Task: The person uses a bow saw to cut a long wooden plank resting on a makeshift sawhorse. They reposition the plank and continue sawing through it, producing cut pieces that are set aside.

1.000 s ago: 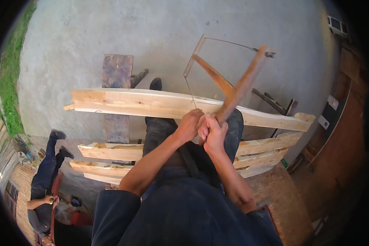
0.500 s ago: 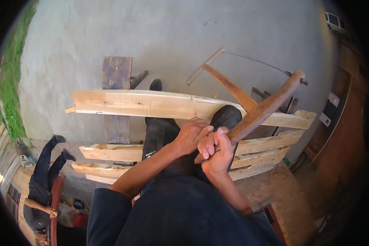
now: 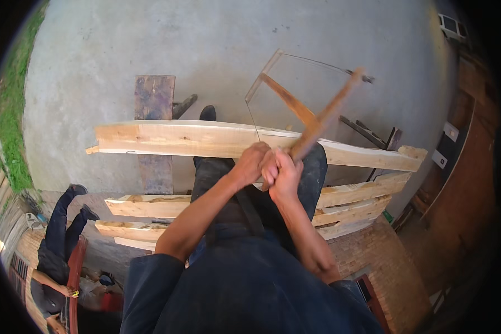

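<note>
Both hands (image 3: pixel 285 172) grip a wooden frame saw (image 3: pixel 316 125).

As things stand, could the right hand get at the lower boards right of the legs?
Probably not freely: the right hand is closed on the frame saw, and the right leg stands between that hand and the lower boards, though they look close.

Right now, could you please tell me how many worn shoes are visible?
3: the camera wearer's dark shoe beyond the long board; at left, the co-worker's upper shoe and lower shoe. The wearer's other shoe is hidden.
</note>
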Demonstrator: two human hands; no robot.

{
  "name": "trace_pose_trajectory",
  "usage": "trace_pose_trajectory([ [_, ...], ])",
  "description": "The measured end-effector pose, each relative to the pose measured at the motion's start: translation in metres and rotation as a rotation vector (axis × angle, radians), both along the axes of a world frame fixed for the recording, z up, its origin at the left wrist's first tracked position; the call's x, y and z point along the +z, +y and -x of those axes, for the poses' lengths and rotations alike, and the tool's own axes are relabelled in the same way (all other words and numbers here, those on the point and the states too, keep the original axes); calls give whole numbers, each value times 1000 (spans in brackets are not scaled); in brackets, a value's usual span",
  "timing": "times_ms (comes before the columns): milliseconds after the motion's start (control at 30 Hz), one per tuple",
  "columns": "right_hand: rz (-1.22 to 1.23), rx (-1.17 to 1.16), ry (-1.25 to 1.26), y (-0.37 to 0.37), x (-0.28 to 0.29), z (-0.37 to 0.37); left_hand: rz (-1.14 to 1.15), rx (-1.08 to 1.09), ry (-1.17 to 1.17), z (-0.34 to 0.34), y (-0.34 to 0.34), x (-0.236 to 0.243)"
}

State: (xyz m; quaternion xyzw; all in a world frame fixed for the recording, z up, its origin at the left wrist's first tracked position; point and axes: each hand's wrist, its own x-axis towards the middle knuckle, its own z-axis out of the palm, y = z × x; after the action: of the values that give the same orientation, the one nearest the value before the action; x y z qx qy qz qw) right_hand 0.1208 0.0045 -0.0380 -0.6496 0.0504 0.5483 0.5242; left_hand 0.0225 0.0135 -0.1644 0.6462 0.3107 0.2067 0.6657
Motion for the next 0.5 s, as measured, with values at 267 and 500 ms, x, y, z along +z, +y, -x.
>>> trace_pose_trajectory([
  [267, -1, 99, 25, -36, 134, 15, 3, -59, 13, 16, -7, 136],
  [500, -145, -128, 87, 22, 115, 19, 13, -34, -127, 8, 36, 103],
])
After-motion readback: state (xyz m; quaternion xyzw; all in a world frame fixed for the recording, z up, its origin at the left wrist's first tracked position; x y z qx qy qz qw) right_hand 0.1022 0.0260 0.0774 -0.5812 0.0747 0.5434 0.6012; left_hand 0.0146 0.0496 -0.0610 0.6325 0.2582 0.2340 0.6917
